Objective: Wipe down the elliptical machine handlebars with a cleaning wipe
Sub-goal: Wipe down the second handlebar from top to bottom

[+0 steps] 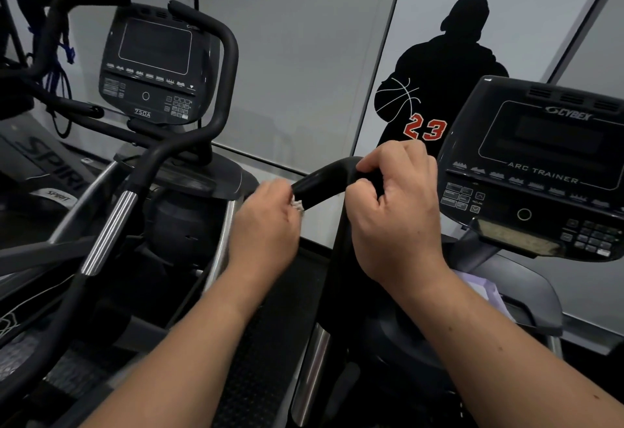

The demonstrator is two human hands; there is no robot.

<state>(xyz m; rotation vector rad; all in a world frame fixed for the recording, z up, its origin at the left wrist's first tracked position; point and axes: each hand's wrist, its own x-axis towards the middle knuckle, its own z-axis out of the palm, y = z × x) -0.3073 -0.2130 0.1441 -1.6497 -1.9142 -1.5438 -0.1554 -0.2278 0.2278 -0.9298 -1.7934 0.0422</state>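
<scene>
handlebar point(324, 181) | left hand point(266, 221) clutches wipe point(297, 205) | right hand point(395, 211) grips bar

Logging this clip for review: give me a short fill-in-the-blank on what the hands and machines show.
1. The wipe is held in the ____ hand.
2. The right hand grips the black ____.
3. The console on the right reads Cybex Arc ____.
4. The red number on the wall silhouette is ____.

Missing words: left; handlebar; Trainer; 23
</scene>
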